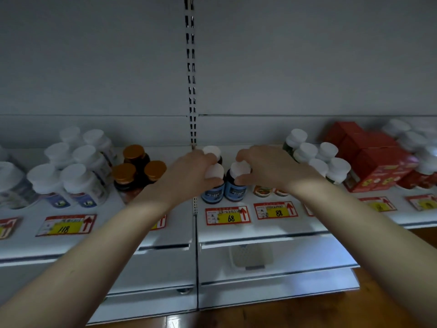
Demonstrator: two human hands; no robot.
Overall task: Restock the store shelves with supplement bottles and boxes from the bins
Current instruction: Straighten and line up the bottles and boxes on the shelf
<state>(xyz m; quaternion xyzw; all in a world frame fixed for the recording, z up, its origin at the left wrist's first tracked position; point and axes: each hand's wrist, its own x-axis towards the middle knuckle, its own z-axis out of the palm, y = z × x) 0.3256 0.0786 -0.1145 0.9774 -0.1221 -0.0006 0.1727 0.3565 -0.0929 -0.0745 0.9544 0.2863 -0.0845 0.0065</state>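
On the shelf point(236, 230), left hand point(189, 169) grip is curled round the white cap of left blue-label bottle point(212, 192); right hand point(264, 166) grip pinches cap of right blue-label bottle point(235, 191). Both bottles upright, touching. "68" price tag point(228, 216) at their 6 o'clock, third bottle point(212, 151) at 12, amber-cap jars point(137, 166) at 9, red boxes point(369, 159) approx. 3.

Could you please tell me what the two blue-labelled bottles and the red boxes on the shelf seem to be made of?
The blue-labelled bottles: dark, slightly glossy bodies, plastic or glass, hard to tell; their white caps look like matte plastic. The red boxes: probably printed cardboard, judging by flat faces, sharp folded edges and faint sheen.
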